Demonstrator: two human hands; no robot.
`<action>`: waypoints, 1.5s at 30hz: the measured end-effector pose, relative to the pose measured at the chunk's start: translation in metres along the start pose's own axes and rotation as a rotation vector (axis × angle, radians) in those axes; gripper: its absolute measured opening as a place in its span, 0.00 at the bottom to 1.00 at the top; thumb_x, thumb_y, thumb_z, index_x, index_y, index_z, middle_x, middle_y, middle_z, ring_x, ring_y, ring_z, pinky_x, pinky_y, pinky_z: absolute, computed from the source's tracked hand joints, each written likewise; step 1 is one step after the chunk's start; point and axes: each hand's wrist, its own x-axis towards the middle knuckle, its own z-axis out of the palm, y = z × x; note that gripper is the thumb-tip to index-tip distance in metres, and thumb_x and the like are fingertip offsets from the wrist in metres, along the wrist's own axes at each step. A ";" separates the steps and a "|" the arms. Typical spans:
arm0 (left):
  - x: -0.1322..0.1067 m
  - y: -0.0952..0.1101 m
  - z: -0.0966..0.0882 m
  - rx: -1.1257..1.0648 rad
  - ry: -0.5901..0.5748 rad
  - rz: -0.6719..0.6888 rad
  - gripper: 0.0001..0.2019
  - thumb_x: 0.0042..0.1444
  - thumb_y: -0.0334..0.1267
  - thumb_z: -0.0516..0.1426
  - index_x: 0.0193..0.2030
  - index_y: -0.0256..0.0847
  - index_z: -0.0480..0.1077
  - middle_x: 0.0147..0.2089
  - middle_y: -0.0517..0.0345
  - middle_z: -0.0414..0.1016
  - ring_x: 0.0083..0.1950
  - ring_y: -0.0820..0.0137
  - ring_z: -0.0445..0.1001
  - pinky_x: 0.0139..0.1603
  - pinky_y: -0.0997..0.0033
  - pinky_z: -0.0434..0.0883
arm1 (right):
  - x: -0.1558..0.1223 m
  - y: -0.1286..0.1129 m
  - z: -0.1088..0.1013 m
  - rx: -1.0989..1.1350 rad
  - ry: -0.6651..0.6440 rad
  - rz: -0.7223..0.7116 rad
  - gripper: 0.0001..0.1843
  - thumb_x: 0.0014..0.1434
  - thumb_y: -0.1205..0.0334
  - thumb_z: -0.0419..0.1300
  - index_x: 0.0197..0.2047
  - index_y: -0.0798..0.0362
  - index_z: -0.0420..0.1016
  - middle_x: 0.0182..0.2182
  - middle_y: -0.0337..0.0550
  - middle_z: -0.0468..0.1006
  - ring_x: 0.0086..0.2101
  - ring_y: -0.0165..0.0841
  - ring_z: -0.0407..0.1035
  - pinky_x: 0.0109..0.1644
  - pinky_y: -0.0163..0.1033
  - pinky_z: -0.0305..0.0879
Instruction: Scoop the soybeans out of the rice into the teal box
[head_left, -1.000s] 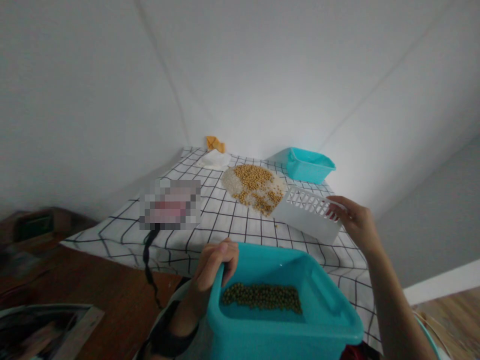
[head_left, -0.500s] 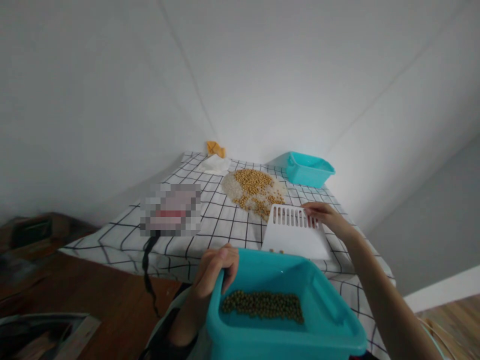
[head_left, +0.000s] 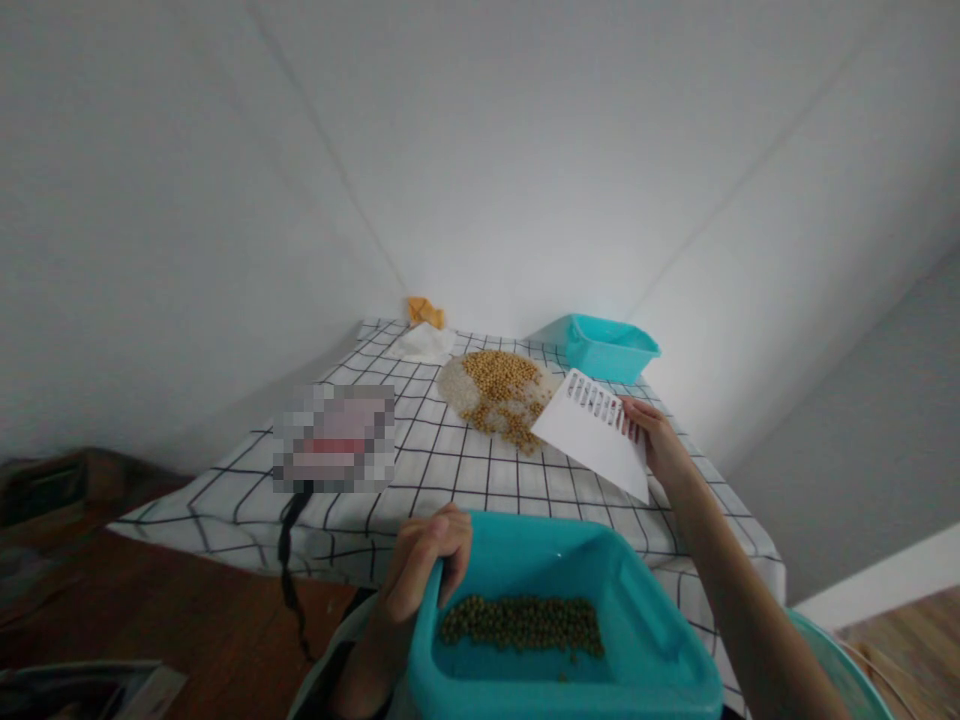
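From where I watch, the white slotted plate [head_left: 592,440] has just changed place: half a second ago it was down by the near blue-green tub [head_left: 555,550], and now it is back up, tilted, by the right edge of the yellow beans [head_left: 499,372]. Two little bits now sit in the near tub, just in front of the green beans [head_left: 525,625] — I think that push dropped them in, so the job looks barely begun, with most yellow beans lying on the checked cloth [head_left: 450,470], mixed with pale grains [head_left: 457,385]. My right hand [head_left: 652,440] has its fingers closed on the plate's slotted edge. My left hand [head_left: 431,550] is curled tight over the near tub's left rim. Some right fingertips hide behind the plate, and I can't tell if its low edge touches the cloth. The near tub's bottom is cut off, and a blocky blur [head_left: 337,440] covers something on the left — I can't say what.
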 end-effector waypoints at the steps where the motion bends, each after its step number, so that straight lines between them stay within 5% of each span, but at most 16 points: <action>1: 0.000 0.000 0.000 0.000 -0.008 0.003 0.32 0.74 0.43 0.37 0.16 0.43 0.55 0.15 0.62 0.58 0.22 0.66 0.61 0.41 0.58 0.60 | 0.002 0.003 -0.002 -0.010 0.055 -0.014 0.19 0.46 0.45 0.71 0.34 0.50 0.80 0.29 0.43 0.83 0.27 0.38 0.75 0.30 0.40 0.68; 8: -0.002 -0.005 -0.002 0.013 -0.015 0.020 0.32 0.74 0.43 0.38 0.16 0.42 0.56 0.15 0.61 0.60 0.23 0.65 0.63 0.43 0.57 0.60 | 0.014 0.015 -0.014 -0.070 0.310 -0.075 0.16 0.44 0.47 0.68 0.28 0.50 0.75 0.17 0.35 0.71 0.19 0.30 0.61 0.24 0.36 0.55; 17: -0.004 -0.004 0.002 0.036 0.023 0.024 0.32 0.74 0.44 0.37 0.15 0.43 0.54 0.14 0.61 0.58 0.21 0.65 0.62 0.40 0.55 0.60 | 0.008 0.018 -0.014 -0.088 0.411 -0.085 0.16 0.45 0.45 0.65 0.30 0.50 0.75 0.23 0.40 0.78 0.23 0.32 0.68 0.25 0.34 0.60; 24: -0.004 -0.003 0.001 0.054 0.038 0.006 0.33 0.73 0.46 0.38 0.14 0.43 0.56 0.13 0.58 0.60 0.21 0.64 0.62 0.39 0.54 0.60 | 0.000 0.014 -0.005 -0.113 0.277 -0.029 0.16 0.49 0.48 0.68 0.36 0.50 0.78 0.29 0.42 0.82 0.28 0.34 0.75 0.27 0.33 0.66; 34: -0.005 0.002 0.005 0.081 0.090 -0.054 0.31 0.71 0.45 0.38 0.13 0.45 0.53 0.13 0.58 0.59 0.21 0.63 0.62 0.42 0.52 0.63 | -0.002 0.012 0.021 0.053 -0.124 0.113 0.14 0.55 0.52 0.68 0.40 0.51 0.75 0.35 0.45 0.85 0.29 0.34 0.78 0.32 0.38 0.76; 45: -0.007 0.004 0.005 0.059 0.102 -0.055 0.30 0.71 0.40 0.38 0.14 0.44 0.53 0.13 0.58 0.58 0.22 0.62 0.62 0.42 0.52 0.63 | -0.012 0.003 0.028 0.080 -0.160 0.046 0.18 0.58 0.47 0.66 0.45 0.49 0.74 0.38 0.46 0.86 0.30 0.35 0.81 0.32 0.36 0.76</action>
